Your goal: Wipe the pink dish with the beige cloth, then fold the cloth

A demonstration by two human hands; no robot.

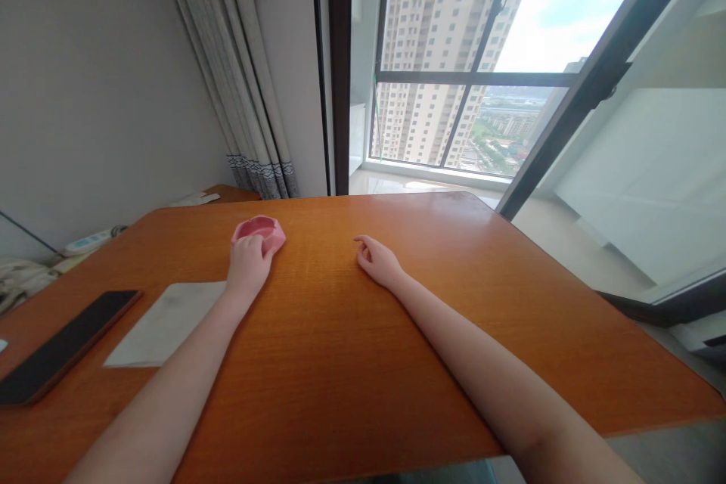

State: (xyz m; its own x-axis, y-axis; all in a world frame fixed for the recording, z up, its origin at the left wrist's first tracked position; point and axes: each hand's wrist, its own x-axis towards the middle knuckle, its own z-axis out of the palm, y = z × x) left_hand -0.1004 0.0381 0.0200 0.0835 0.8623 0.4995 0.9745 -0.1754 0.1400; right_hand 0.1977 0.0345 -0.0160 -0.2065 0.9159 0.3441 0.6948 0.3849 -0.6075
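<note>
A small pink dish (274,233) with an angular rim stands on the wooden table (318,333), toward its far edge. My left hand (247,266) grips the dish by its near side, with the thumb at the right and some fingertips hidden inside the rim. To the right, my right hand (379,261) rests on the tabletop, apart from the dish. Its index finger points left and the fingers are loosely bent with gaps between them; nothing shows in them.
Under my left forearm lies a pale sheet (164,325), and left of it a long dark flat board (68,348). A white power strip (91,240) sits beyond the left table edge. Behind the table are a grey curtain (227,53) and a window frame (476,79).
</note>
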